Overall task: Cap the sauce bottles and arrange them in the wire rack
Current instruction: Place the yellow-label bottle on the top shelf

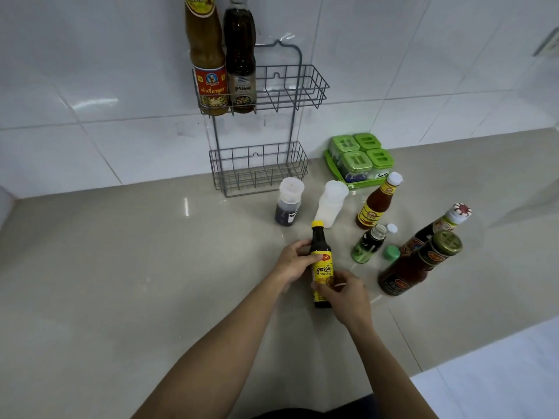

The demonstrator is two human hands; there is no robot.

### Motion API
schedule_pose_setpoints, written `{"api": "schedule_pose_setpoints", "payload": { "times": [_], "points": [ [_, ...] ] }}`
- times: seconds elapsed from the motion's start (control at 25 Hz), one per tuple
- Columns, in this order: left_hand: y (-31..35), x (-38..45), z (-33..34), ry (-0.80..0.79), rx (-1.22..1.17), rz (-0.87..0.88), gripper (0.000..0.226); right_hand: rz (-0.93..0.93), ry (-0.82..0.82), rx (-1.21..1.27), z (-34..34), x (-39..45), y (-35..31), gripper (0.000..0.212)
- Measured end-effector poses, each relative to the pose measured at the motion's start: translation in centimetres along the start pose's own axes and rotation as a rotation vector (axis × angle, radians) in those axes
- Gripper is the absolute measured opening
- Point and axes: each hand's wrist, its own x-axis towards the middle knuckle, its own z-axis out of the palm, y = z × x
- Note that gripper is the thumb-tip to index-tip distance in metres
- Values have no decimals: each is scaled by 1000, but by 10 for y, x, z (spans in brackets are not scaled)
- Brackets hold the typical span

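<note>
Both hands clamped on yellow-capped dark sauce bottle: left hand at neck, right hand at base. Risk: open small green-labelled bottle just right of it could be knocked, spilling onto worktop.

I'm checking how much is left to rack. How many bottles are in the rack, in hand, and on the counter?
In the wire rack: 2
Held by both hands, the yellow-capped bottle: 1
Standing on the counter: 6
Total: 9
</note>
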Motion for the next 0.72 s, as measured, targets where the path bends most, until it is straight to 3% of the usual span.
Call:
{"api": "schedule_pose_setpoints", "payload": {
  "times": [0.2,0.48,0.72],
  "points": [
    [34,-21,-28,-48,-154,73,48,-55,-26,177,3,5,-27,39],
    [78,-43,-61,28,-131,236,45,-215,-10,305,2,5,-75,43],
    [126,-59,-92,-37,-44,439,46,-291,-227,434,-12,34,-119,27]
  ]
}}
